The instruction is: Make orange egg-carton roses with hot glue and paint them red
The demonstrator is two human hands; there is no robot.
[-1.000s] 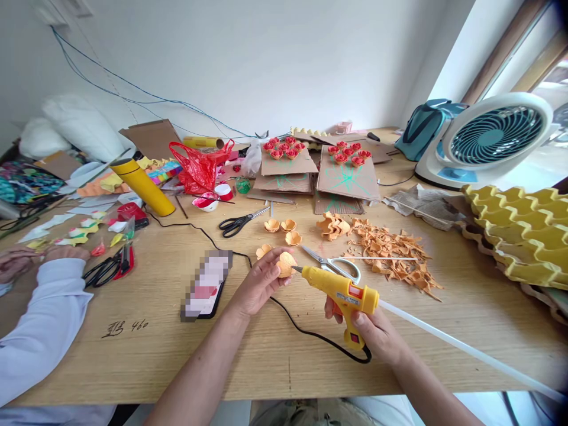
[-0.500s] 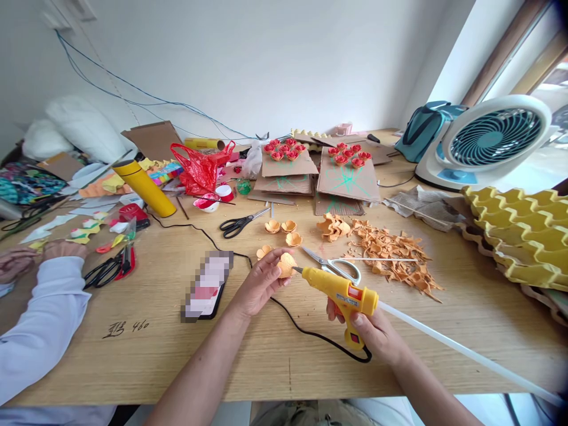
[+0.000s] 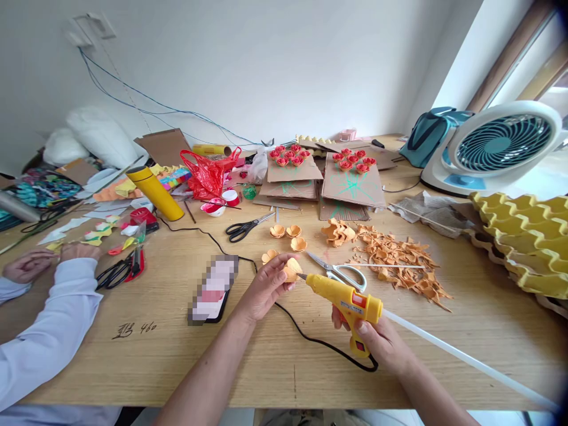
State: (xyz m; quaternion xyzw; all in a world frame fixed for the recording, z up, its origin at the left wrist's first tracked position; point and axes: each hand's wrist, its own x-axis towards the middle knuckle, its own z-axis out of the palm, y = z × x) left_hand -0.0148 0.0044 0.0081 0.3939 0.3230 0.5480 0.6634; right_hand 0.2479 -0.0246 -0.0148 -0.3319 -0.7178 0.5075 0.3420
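Between the fingertips of my left hand is a small orange paper flower. My right hand is wrapped round the handle of a yellow glue gun, a long white glue stick coming out of its back. The gun's nozzle points left and is at the flower's right edge; whether they touch I cannot tell. Several orange flower cups sit just beyond my left hand. White-handled scissors lie behind the gun, beside a heap of orange scraps.
A phone lies left of my left forearm, with black scissors beyond it. The gun's black cord crosses the table. Red flowers stand on cardboard at the back. At right are yellow egg trays and a fan. Another person's sleeve rests at left.
The whole view has shifted slightly, so things appear a little further right and lower. Both hands keep their holds, and the nozzle stays by the flower.
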